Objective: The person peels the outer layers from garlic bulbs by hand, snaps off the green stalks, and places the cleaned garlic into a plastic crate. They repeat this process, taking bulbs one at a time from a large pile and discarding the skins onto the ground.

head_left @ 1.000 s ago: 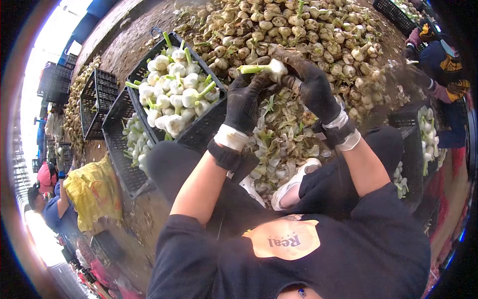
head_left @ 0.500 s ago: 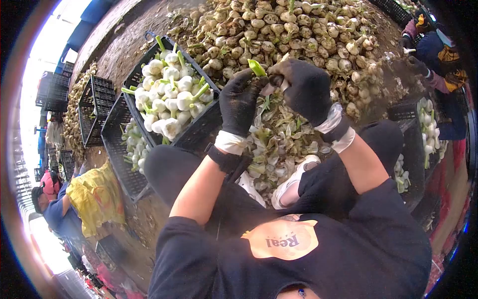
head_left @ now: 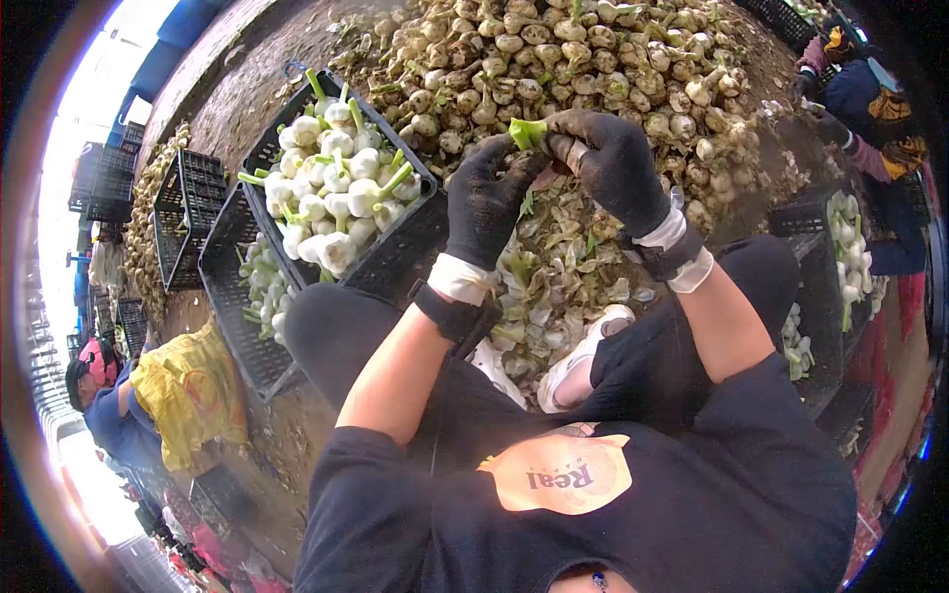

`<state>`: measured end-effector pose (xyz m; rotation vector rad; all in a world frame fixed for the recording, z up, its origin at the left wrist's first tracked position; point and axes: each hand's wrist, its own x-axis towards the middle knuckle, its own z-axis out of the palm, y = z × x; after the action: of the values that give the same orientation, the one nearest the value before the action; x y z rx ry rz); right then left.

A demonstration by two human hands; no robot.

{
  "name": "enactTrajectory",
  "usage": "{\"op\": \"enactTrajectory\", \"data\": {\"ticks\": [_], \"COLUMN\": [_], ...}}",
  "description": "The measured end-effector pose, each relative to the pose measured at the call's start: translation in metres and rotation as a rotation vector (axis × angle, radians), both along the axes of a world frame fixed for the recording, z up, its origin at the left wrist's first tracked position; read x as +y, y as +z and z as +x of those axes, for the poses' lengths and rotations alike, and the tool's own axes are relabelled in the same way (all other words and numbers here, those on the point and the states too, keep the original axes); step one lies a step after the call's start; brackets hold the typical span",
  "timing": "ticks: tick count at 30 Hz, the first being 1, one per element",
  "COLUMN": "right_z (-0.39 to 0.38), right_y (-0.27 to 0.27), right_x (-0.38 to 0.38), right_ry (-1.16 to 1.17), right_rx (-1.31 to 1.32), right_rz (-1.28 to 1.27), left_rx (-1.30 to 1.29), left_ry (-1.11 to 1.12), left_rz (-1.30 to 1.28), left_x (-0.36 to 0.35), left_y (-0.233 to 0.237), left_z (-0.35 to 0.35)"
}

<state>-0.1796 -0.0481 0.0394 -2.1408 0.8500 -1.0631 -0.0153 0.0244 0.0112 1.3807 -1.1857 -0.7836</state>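
Observation:
Both my hands wear dark, soiled gloves with white cuffs and meet above the loose peelings. A garlic bulb [head_left: 528,133] is between them; its cut green stem pokes up and the bulb itself is mostly hidden by the fingers. My left hand [head_left: 484,203] is closed around it from the left. From the other side, my right hand [head_left: 618,173] pinches at it beside the stem, thumb and fingers together. Papery garlic skins [head_left: 554,277] lie on the ground beneath, between my shoes.
A black crate [head_left: 395,237] of cleaned white garlic bulbs [head_left: 336,188] stands at left, partly over another crate [head_left: 222,267]. Ahead is a big heap of unpeeled garlic [head_left: 554,59]. More crates [head_left: 816,247] are at right. Other people [head_left: 870,119] sit at both sides.
My right hand has turned and its fingers have shifted to the stem. The stem has tilted and moved slightly right. My left hand has moved a little right.

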Motion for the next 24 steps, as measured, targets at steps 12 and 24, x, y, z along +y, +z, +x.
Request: {"op": "enactTrajectory", "data": {"ticks": [12,24], "right_z": [-0.008,0.003], "right_y": [-0.004,0.013], "right_x": [-0.016,0.001], "right_ry": [0.136,-0.061], "right_rx": [-0.111,0.066], "right_rz": [0.414,-0.172], "left_rx": [0.245,-0.211], "left_ry": [-0.088,0.075], "left_rz": [0.052,-0.072], "left_x": [0.000,-0.001], "left_y": [0.007,0.002], "left_z": [-0.007,-0.008]}}
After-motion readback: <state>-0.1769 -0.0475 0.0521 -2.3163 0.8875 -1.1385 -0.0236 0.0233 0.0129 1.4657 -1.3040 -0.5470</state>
